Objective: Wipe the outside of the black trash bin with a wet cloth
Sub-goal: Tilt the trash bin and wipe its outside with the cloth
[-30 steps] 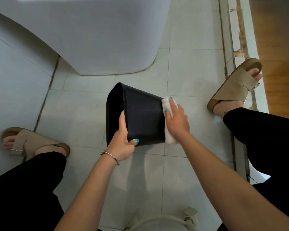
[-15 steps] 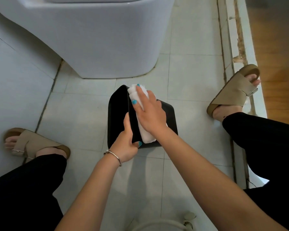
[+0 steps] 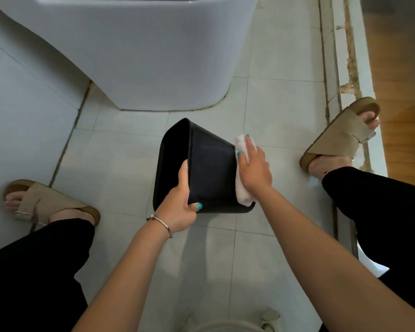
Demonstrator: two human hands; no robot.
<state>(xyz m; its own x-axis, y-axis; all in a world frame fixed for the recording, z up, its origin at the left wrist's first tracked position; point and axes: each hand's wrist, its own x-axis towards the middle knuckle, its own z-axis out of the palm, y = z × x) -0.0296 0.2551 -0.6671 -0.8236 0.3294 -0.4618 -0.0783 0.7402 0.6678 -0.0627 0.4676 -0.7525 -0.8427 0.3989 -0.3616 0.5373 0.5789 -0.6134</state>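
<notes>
Your left hand (image 3: 177, 207) grips the rim of the black trash bin (image 3: 209, 168), tipped on its side at the centre of the frame above the tiled floor (image 3: 120, 159). Your right hand (image 3: 254, 168) presses the white cloth (image 3: 241, 188) flat against the bin's base end, fingers straight.

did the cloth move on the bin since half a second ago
Yes. The white cloth under the right hand went from the rim end of the black bin to its base end, away from the left hand.
</notes>
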